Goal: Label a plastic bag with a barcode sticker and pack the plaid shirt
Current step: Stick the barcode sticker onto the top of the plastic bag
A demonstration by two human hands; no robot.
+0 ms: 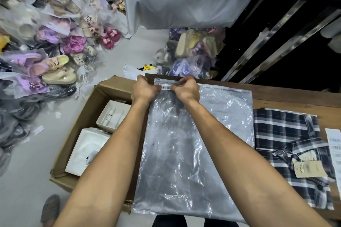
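A clear plastic bag (186,153) lies flat on the brown table (295,97), its zip edge at the far side. A white barcode sticker (165,87) sits on the bag near that far left corner. My left hand (144,89) and my right hand (186,89) both press on the sticker's ends with thumbs and fingertips. The folded dark plaid shirt (287,145) with paper tags lies on the table to the right of the bag, apart from both hands.
A strip of barcode labels (335,145) lies at the right edge past the shirt. An open cardboard box (88,116) with white boxes stands left of the table. Bagged shoes (46,51) pile on the floor at left and behind. A metal rack (276,33) rises at right.
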